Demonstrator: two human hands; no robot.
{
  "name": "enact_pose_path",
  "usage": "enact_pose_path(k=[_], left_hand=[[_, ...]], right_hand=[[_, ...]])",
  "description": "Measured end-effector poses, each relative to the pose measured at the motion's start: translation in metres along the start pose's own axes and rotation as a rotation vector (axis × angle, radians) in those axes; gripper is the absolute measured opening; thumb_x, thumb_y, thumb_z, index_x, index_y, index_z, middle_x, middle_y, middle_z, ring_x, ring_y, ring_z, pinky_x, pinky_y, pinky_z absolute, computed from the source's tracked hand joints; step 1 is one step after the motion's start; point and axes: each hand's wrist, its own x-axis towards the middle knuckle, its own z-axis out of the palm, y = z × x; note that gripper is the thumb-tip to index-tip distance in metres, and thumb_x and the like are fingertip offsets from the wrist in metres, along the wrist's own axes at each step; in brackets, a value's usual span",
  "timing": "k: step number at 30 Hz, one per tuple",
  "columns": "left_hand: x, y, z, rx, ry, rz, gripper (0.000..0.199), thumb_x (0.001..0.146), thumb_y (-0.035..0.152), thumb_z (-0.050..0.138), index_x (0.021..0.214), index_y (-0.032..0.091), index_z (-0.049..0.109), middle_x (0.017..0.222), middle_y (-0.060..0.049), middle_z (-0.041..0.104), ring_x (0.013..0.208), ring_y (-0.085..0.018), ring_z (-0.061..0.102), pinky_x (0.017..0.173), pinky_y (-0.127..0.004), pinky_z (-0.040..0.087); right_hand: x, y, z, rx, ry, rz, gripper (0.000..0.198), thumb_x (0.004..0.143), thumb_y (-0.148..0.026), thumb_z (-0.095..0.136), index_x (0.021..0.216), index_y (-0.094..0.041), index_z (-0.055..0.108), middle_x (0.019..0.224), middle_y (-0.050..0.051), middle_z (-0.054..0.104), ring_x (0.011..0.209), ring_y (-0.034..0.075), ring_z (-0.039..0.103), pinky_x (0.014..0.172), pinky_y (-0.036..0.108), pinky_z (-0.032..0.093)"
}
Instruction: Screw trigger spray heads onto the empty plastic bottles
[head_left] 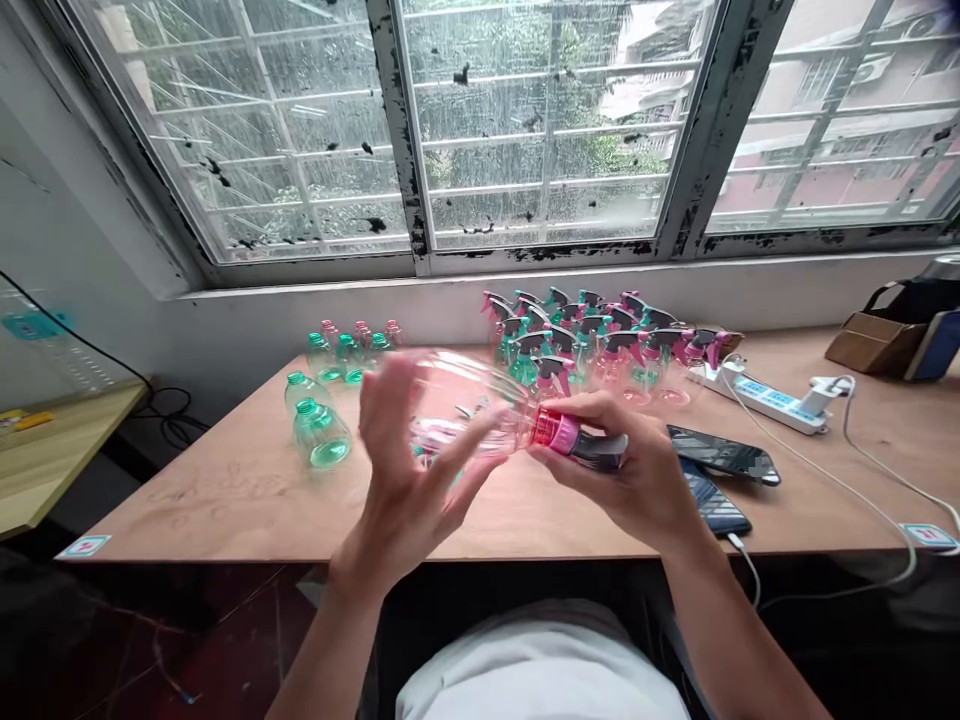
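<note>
A clear pinkish spray bottle [480,385] lies nearly sideways in the air above the table's front part, its base to the left. My right hand [630,465] is closed round its pink-and-black spray head [574,440], with fingers at the pink collar. My left hand [405,470] is round the bottle's body, fingers spread along it and partly blurred. Behind the bottle stand several spray bottles with pink or green triggers and black tops [559,340]. To the left are several green bottles [322,435] without spray heads, and pink bottle necks [361,330] show behind them.
The wooden table [225,500] runs below a barred window [547,130]. Two phones [724,455] lie right of my right hand, near a white power strip [780,400] with trailing cables. A brown case [874,340] stands far right. A lower wooden surface [67,450] is at left.
</note>
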Motion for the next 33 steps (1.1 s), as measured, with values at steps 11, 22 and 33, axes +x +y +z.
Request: enact_pose_path(k=[11, 22, 33], left_hand=[[0.006, 0.001, -0.01, -0.773, 0.051, -0.566, 0.066, 0.083, 0.051, 0.076, 0.141, 0.028, 0.055, 0.143, -0.011, 0.059, 0.136, -0.036, 0.054, 0.114, -0.053, 0.046], [0.006, -0.007, -0.019, -0.523, 0.112, -0.279, 0.073, 0.074, 0.034, 0.088, 0.138, 0.034, 0.052, 0.154, -0.004, 0.048, 0.142, -0.035, 0.047, 0.12, -0.055, 0.039], [0.011, 0.001, -0.033, -0.514, 0.145, -0.291, 0.05, 0.085, 0.039, 0.077, 0.131, 0.038, 0.057, 0.154, 0.003, 0.047, 0.153, -0.032, 0.029, 0.127, -0.056, 0.027]], right_hand=[[-0.001, 0.001, 0.0, -0.098, 0.18, -0.49, 0.06, 0.077, -0.01, 0.082, 0.13, -0.031, 0.064, 0.095, 0.006, 0.079, 0.086, 0.029, 0.074, 0.078, 0.046, 0.062], [-0.006, -0.006, 0.0, 0.085, 0.105, -0.096, 0.038, 0.08, -0.02, 0.082, 0.113, -0.026, 0.065, 0.082, 0.0, 0.075, 0.071, 0.02, 0.071, 0.06, 0.029, 0.055], [-0.005, -0.009, 0.007, 0.299, 0.131, 0.018, 0.03, 0.079, -0.023, 0.083, 0.103, -0.025, 0.065, 0.078, -0.002, 0.073, 0.059, 0.016, 0.066, 0.049, 0.024, 0.052]])
